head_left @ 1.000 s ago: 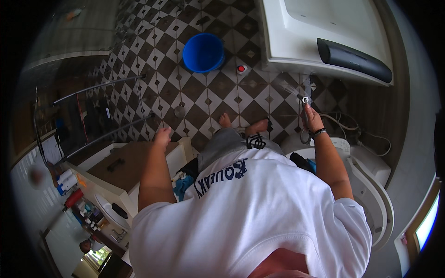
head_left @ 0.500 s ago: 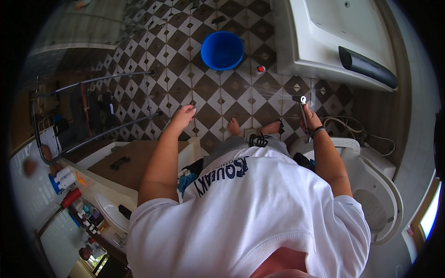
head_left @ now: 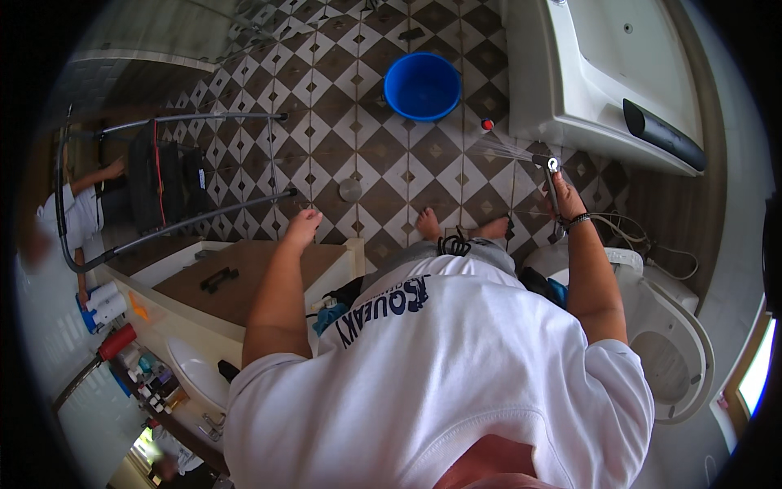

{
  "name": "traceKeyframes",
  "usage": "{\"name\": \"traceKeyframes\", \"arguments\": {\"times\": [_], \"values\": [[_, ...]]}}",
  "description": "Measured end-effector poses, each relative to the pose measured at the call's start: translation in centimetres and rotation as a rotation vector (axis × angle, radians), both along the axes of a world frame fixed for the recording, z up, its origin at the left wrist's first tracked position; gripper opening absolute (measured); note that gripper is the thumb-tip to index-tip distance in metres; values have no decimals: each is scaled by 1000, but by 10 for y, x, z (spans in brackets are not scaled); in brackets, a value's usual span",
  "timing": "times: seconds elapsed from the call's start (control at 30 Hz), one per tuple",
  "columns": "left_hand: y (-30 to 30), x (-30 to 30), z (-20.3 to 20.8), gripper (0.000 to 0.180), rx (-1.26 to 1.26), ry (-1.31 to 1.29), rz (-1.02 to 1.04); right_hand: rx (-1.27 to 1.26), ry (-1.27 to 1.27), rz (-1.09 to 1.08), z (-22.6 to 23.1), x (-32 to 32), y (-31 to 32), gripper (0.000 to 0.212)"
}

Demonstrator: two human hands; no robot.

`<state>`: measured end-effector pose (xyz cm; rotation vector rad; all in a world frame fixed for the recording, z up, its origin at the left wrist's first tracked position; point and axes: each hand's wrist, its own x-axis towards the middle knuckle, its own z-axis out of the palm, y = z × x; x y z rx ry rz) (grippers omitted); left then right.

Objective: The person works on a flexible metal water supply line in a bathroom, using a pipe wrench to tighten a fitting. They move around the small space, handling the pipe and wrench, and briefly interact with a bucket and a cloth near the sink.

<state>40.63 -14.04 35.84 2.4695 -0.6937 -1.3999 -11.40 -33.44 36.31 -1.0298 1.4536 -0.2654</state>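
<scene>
My right hand (head_left: 568,196) grips a handheld sprayer (head_left: 541,160) beside the tub. From its head, thin jets of water fan out leftward over the patterned tile floor. On the left, my left hand (head_left: 302,228) hangs above the floor with its fingers loosely curled, and nothing shows in it. A round floor drain (head_left: 350,190) lies a little beyond that hand. Farther off stands a blue basin (head_left: 392,85). Near the basin and the tub corner is a small container with a red top (head_left: 487,125).
A white bathtub (head_left: 533,90) with a dark cushion (head_left: 664,136) fills the far right. The toilet (head_left: 702,350) and a looped hose (head_left: 623,231) are at my right. Leftward stand a grey metal frame (head_left: 204,116), another person (head_left: 72,213) and a sink (head_left: 194,376).
The view has shifted, so the basin and tub sit farther right in it. The floor drain has come out from behind my left hand. My right hand still holds the spraying sprayer.
</scene>
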Motion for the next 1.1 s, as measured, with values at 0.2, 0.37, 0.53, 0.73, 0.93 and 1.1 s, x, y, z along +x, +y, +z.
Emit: {"name": "traceKeyframes", "arguments": {"times": [0.2, 0.37, 0.53, 0.73, 0.93, 1.1], "values": [[5, -4, -8, 44, -62, 30, -33, 21, -70, 109, -2, 34, 8, 63], [3, 1, -15, 41, -22, -11, -148, 91, 22, 236, -22, 52, 32, 63], [3, 1, -24, 45, -21, -35, -179, 53, 164, 261, -16, 47, 36, 71], [-4, 8, -26, 47, -27, -41, -211, -47, 268, 57, 4, 7, 23, 63], [-14, 14, -30, 47, -43, -61, -214, -250, 107, -229, 15, -15, 4, 55], [-21, 20, -27, 48, -54, -66, -232, -309, 13, -254, 56, 8, -6, 50]]}}
